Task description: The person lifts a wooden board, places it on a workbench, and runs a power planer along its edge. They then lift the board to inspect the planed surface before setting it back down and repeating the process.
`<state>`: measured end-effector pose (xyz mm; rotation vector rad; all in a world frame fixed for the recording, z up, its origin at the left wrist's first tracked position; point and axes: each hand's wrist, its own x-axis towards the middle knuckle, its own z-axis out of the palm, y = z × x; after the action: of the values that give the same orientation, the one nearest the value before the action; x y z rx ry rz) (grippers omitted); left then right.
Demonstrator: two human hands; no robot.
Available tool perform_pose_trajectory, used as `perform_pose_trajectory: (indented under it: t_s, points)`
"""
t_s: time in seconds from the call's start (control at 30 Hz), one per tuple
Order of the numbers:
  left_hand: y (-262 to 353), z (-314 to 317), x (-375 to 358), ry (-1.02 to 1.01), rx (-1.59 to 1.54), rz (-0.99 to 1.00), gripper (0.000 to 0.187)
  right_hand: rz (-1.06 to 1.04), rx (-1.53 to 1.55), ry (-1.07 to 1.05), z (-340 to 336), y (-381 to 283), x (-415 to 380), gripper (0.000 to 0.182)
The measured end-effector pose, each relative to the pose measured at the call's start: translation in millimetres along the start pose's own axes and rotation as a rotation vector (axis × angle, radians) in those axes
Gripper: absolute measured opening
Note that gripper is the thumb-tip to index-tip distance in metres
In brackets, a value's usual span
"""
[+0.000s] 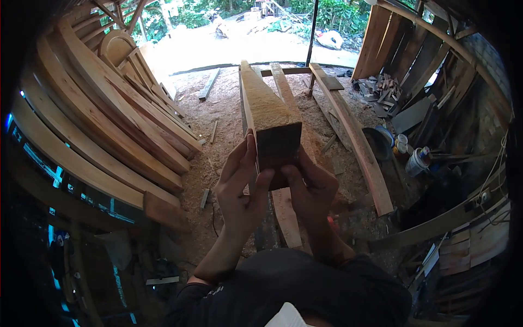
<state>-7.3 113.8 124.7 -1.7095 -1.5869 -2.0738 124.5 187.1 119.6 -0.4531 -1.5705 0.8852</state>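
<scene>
The beam [264,98] is held lengthwise in front of the body, its near end raised toward the chest and its narrower far end pointed toward the bright yard [256,43]. The near end is clasped from both sides: the left hand [239,182] is wrapped along the left side, the right hand [315,188] along the right, and both thumbs are pressed near the bottom of the dark end face [279,143]. Whether the far end is propped on the crossbar [289,71] cannot be told. At this angle, the long edges can best be sighted with the eye set in line with them and the end face held square, so that twist is not hidden. Pressure should be shared evenly by both palms, as a long piece is likely to roll if one side is slackened. Clearance from the plank [357,144] on the right should be watched, and firm footing should be found among the shavings [215,158].
</scene>
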Motion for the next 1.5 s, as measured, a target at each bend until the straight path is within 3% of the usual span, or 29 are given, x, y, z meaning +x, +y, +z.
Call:
perform_pose_trajectory:
  t_s: [0.37,1.33,1.5]
  points:
    - [5.0,7.2,16.4,-0.040,-0.009,0.067,0.057,-0.031,0.012,0.100,-0.7,3.2,9.2,0.052]
    - [3.0,-10.9,33.4,-0.202,-0.052,0.046,0.062,-0.019,0.031,0.030,-8.1,2.9,16.8,0.053]
    - [1.6,-15.7,28.5,-0.201,-0.036,0.047,0.060,0.110,0.133,-0.006,-6.9,-2.5,12.5,0.055]
